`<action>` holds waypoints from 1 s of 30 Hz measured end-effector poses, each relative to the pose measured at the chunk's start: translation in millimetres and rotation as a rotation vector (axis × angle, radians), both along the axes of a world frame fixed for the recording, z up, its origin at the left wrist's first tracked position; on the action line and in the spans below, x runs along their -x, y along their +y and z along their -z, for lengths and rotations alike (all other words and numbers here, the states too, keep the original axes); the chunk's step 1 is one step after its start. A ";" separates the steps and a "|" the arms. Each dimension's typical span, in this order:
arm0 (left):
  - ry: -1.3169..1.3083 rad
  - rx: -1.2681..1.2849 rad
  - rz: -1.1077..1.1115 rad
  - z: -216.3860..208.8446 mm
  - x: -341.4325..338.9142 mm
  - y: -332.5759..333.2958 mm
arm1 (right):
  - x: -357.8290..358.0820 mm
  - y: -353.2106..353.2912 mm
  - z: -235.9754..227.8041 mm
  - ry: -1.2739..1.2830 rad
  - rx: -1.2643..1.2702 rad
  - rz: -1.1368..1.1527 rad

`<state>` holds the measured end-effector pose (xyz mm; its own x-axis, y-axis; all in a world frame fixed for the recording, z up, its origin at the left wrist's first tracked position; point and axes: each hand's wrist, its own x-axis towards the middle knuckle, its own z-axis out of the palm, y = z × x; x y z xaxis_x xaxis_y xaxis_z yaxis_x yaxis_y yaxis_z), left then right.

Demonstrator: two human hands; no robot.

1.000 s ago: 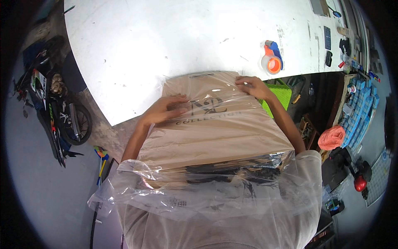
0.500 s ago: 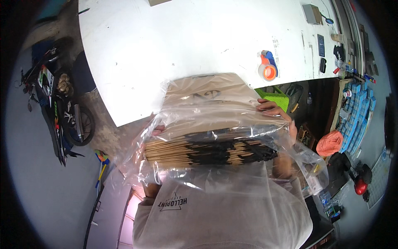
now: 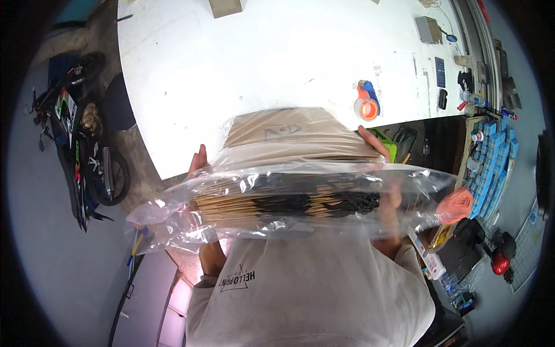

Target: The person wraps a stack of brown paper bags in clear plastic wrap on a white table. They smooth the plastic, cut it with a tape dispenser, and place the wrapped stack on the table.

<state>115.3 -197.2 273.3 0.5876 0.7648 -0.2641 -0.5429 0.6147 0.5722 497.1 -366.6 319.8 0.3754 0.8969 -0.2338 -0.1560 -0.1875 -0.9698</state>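
A clear plastic bag (image 3: pixel 272 169) lies before my chest, its wide mouth facing me. Inside is a stack of brown paper bags (image 3: pixel 228 206), edges toward me, with black handles bunched along the middle. The far part of the stack has a dark printed mark and rests over the table's near edge. My left hand (image 3: pixel 198 160) is closed around the left side of the plastic bag, fingertips showing past it. On the right side my right hand (image 3: pixel 374 144) grips the bag with its fingers bent over the edge. Both palms are partly behind the plastic.
The white table (image 3: pixel 260 58) spreads ahead. An orange and blue tape dispenser (image 3: pixel 367 101) sits near its right edge, and a grey box (image 3: pixel 429 30) farther back. A green basket (image 3: pixel 388 143) is below the table. A motorbike (image 3: pixel 87 144) stands left; blue packs (image 3: pixel 491 159) lie right.
The plastic bag's mouth has spread wider and flatter to both sides. My left hand has moved up and out along the bag's side; my right hand has shifted slightly up and left.
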 end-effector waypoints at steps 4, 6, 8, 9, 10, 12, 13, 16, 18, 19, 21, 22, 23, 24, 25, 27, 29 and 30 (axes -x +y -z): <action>-0.117 -0.129 0.102 -0.1 14.0 -2.5 | -10.7 -3.9 3.7 -0.041 -0.210 -0.132; 0.164 -0.212 -0.142 13.7 35.2 -19.6 | -15.6 -3.6 0.5 0.173 -0.284 -0.080; 0.459 -0.091 -0.443 -1.3 25.5 -25.4 | -30.3 -13.2 16.3 0.235 -0.307 0.012; 0.536 -0.039 -0.509 1.3 21.5 -15.9 | -25.5 -1.3 13.0 0.215 -0.314 0.103; 0.570 0.010 -0.531 7.5 18.8 -10.3 | -20.6 5.7 2.6 0.089 -0.041 0.033; 0.558 0.131 -0.551 35.8 19.0 -7.9 | -3.4 18.7 36.6 0.074 -0.060 -0.073; 0.542 0.174 -0.545 52.2 20.1 -4.2 | -3.9 17.8 39.9 0.166 -0.189 -0.109; 0.562 0.266 -0.536 60.5 26.4 10.6 | -0.3 46.5 18.7 0.356 -0.338 -0.125; 0.527 0.319 -0.511 76.9 33.2 21.2 | -14.9 23.8 32.3 0.250 -0.121 -0.105; 0.503 0.341 -0.514 80.0 41.2 16.7 | -27.6 23.1 38.4 0.206 -0.024 -0.143; 0.062 -0.113 -0.287 103.0 50.7 15.2 | -45.4 32.7 49.5 0.224 -0.099 -0.189; 0.086 -0.217 -0.242 109.4 57.2 6.5 | -45.5 32.7 43.6 0.197 -0.077 -0.180; 0.101 -0.339 -0.201 112.1 54.3 7.3 | -48.3 33.8 43.7 0.167 -0.073 -0.167; 0.288 -0.230 -0.293 74.2 29.6 0.0 | -53.4 43.5 45.9 0.146 -0.068 -0.184; 0.466 -0.096 -0.378 34.8 4.8 -9.1 | -57.1 52.3 47.3 0.121 -0.073 -0.193; 0.430 -0.053 -0.358 -5.1 -20.9 3.4 | -47.5 68.5 21.7 0.063 -0.097 -0.182; 0.511 -0.129 -0.256 -11.0 -8.2 7.0 | -34.9 73.7 -3.2 0.055 -0.142 -0.153; 0.539 -0.169 -0.198 -7.7 3.3 11.6 | -29.2 74.4 -13.9 0.041 -0.166 -0.132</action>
